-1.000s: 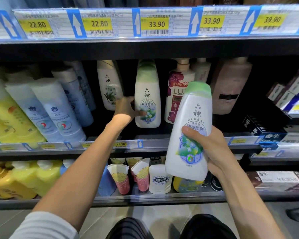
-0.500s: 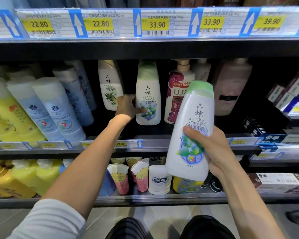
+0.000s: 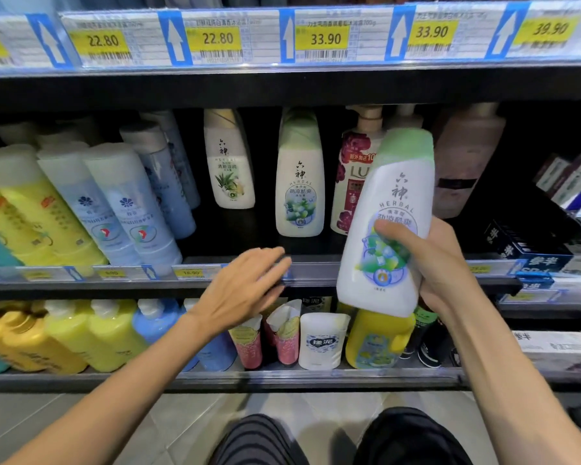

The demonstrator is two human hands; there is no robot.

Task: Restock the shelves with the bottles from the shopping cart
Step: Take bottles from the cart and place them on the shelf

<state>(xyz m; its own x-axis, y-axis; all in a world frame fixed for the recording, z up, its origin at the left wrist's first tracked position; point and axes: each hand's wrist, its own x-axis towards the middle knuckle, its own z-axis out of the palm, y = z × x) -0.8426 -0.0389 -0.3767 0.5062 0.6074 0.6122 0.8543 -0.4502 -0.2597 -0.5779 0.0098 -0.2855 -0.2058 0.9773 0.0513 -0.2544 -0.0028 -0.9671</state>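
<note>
The tilted white plastic bottle with a green cap (image 3: 391,223) hides part of the pink-flowered pump bottle (image 3: 351,182) behind it, and the left edge cuts off the yellow bottles (image 3: 24,209). The middle black shelf (image 3: 316,280) holds a matching white green-capped bottle (image 3: 299,179) standing upright, well back. The right hand (image 3: 433,260) grips the tilted bottle's lower half in front of that shelf, while the left hand (image 3: 242,290) hovers with fingers spread and relaxed, holding nothing, at the shelf's front rail.

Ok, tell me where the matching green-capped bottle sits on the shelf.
Head view, middle shelf: the green-capped bottle stands between the aloe bottle and the Lux pump bottle.
</note>
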